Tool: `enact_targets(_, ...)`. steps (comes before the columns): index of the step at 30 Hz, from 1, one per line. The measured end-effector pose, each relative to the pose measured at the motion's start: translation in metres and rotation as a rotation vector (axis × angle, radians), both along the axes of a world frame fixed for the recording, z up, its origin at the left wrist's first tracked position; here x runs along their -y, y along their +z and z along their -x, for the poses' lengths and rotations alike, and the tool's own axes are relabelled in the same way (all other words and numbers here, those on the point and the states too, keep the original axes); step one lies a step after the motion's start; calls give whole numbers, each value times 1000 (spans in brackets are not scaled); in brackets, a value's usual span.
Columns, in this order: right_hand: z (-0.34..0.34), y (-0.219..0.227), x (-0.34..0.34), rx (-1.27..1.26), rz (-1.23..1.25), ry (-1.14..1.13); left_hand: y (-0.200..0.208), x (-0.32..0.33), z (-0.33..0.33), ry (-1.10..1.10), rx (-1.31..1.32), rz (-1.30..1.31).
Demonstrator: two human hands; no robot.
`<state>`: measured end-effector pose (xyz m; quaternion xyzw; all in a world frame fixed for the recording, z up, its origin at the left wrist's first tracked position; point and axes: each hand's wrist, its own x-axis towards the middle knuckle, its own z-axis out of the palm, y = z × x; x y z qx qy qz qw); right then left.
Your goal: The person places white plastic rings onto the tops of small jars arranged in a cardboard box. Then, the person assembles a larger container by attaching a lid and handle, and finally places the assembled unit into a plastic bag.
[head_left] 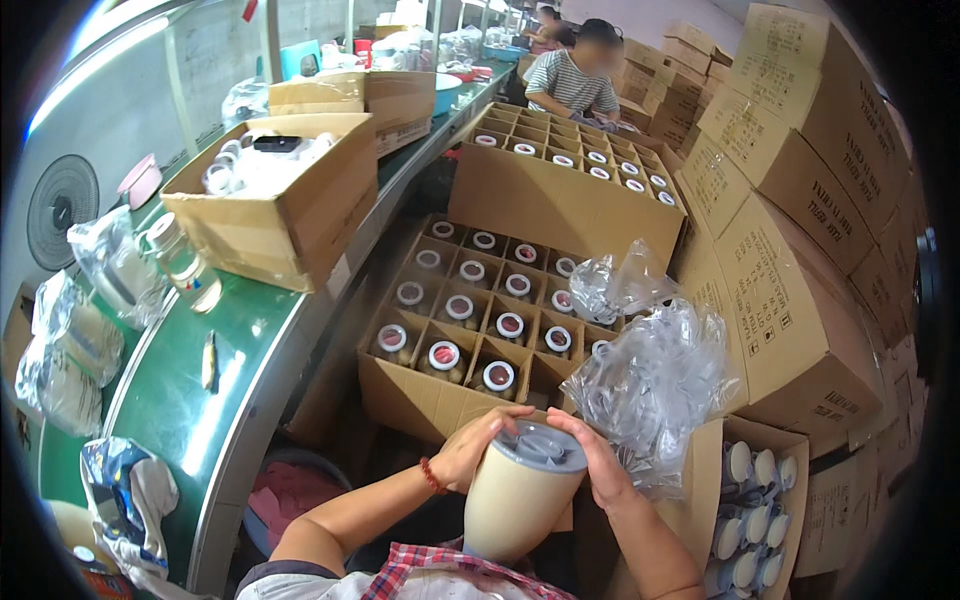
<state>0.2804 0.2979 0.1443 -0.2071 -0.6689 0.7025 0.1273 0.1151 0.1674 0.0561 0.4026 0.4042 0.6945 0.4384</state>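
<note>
A cream flask [520, 500] with a grey round end [543, 446] facing up stands tilted in front of my body. My left hand [478, 447] presses against its upper left side, fingers reaching over the grey rim. On the opposite side my right hand [603, 465] closes in, palm against the flask and fingertips at the rim. The flask's lower end is partly hidden by my shirt. Just beyond my hands is a divided carton [415, 398] holding several dark bottle-like pieces with white-ringed tops. Crumpled clear plastic bags [650, 375] lie over its right corner.
A second divided carton [560, 205] sits farther off; a person [573, 85] works behind it. Stacked cartons [770, 290] wall the right. An open carton [700, 480] at lower right holds cream-topped pieces. Left, the green bench [255, 345] carries a box [310, 225], jar [180, 262] and cutter [209, 362].
</note>
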Motion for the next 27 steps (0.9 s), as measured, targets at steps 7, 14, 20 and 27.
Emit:
enact_targets(7, 52, -75, -61, -191, 787, 432, 76, 0, -4, 222, -1213, -29)
enact_targets(14, 131, -123, -59, -253, 1008, 887, 118, -39, -66, -44, -1530, 126)
enact_targets(20, 39, -40, -82, 216, 477, 122, 58, -24, 46, 95, -537, -76)
enact_targets(27, 21, -23, -59, 59, 366, 213, 4, -28, 13, 16, -508, -6)
